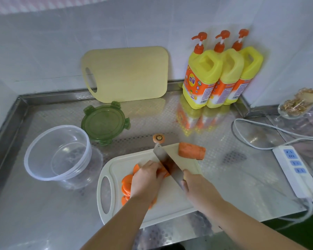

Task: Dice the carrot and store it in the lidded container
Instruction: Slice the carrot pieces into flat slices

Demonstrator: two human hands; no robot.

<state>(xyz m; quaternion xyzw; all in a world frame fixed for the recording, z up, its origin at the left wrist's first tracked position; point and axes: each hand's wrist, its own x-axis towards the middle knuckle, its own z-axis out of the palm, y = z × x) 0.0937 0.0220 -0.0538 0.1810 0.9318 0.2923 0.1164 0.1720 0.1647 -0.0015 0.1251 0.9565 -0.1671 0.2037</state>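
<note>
On the white cutting board [172,197] my left hand [145,179] holds down a piece of carrot [163,171] with curled fingers. My right hand [193,184] grips the handle of a knife [167,163], whose blade lies against that piece. Several carrot slices [126,184] lie left of my left hand. A thick carrot chunk [191,150] rests at the board's far right corner. The cut carrot top [158,138] sits on the counter beyond the knife tip. A clear round container [58,152] stands empty at the left, its green lid [105,122] behind it.
A beige cutting board [126,73] leans on the back wall. Three yellow detergent bottles [220,74] stand at the back right. A white power strip [294,168] with cables lies at the right, and a glass dish [296,105] sits beyond it. The steel counter [43,213] has a raised rim.
</note>
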